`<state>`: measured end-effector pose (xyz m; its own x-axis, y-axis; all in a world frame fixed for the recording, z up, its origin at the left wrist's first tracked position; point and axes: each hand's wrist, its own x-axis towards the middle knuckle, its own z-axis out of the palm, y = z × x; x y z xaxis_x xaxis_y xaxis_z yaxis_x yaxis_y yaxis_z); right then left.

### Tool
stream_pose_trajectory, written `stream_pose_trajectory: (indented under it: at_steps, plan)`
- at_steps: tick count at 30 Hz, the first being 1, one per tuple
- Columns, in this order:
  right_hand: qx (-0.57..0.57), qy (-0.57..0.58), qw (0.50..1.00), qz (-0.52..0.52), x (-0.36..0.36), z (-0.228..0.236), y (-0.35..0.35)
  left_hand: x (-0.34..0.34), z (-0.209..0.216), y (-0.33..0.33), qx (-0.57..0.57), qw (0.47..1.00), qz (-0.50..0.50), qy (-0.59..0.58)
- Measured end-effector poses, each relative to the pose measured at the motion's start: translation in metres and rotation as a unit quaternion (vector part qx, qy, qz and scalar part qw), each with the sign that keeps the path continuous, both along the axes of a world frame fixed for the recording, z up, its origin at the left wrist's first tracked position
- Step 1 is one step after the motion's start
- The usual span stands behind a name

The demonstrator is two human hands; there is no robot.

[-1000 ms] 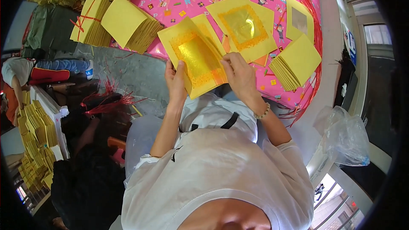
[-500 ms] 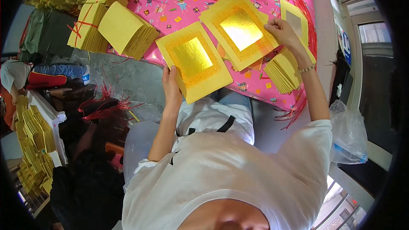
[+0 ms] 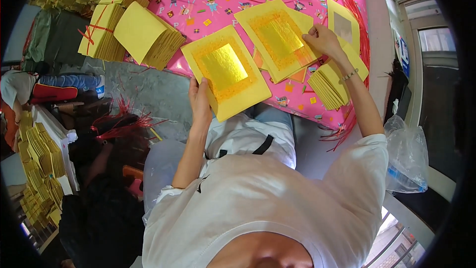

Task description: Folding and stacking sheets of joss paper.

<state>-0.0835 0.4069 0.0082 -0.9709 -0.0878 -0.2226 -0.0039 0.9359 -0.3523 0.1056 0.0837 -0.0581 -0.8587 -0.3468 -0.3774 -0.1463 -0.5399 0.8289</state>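
My left hand (image 3: 200, 101) is closed on the lower left edge of a yellow joss paper sheet (image 3: 258, 91) with a gold foil square and an orange printed border, its thumb on top. This paper is held tilted above the near edge of the table; whether several sheets lie under it is hidden. To the right, my right hand (image 3: 321, 39) has its fingers bent together at the right edge of a second foil joss paper sheet (image 3: 250, 16), which rests over other sheets on the table. The fingertips are partly hidden there.
Folded yellow paper (image 3: 331, 88) fans out at the right on the pink patterned table cover (image 3: 198, 10). A paper with a grey square (image 3: 342, 26) lies behind it. Tied bundles (image 3: 106, 25) and a loose stack (image 3: 148, 34) stand left. Red strings (image 3: 358, 39) hang along the right edge.
The right-hand foil sheet has lowered and flattened onto the papers beneath it, its glare fading. My right hand has shifted slightly left and down; my left hand and its paper stay put.
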Motion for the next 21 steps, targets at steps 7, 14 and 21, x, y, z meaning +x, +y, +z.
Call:
stream_pose_trajectory:
  at_steps: [7, 14, 21]
  plan:
    - [-0.010, -0.011, 1.000, 0.017, -0.020, -0.014, 0.002, -0.001, -0.001, 0.001, -0.007, 1.000, -0.007, 0.015]
    - [-0.191, -0.132, 0.973, -0.012, -0.035, -0.027, 0.008, 0.000, 0.000, 0.002, -0.034, 0.999, -0.013, 0.016]
    - [-0.262, -0.131, 0.955, 0.050, -0.022, 0.013, 0.003, 0.000, -0.001, 0.002, -0.043, 0.999, -0.009, 0.022]
